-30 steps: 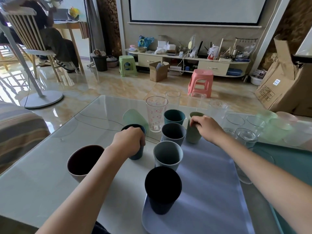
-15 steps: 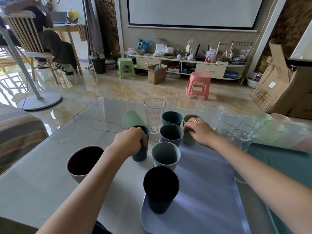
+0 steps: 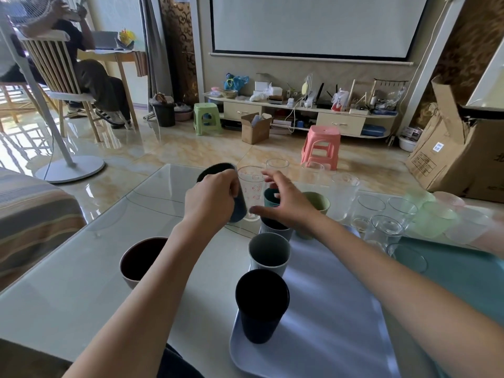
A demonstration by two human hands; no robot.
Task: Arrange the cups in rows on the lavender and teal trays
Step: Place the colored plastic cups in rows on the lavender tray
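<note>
Gripping a raised dark blue cup (image 3: 236, 203), left fingers (image 3: 231, 184) wrap it; right fingers (image 3: 268, 177) splayed, empty.

Left hand (image 3: 211, 199) is raised with fingers curled closed in a grip; right hand (image 3: 286, 204) reaches forward, fingers spread.

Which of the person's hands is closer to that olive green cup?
The right hand. It hovers open just left of the olive green cup, almost at its rim. The left hand is farther left, lifting a dark blue cup above the table.
</note>
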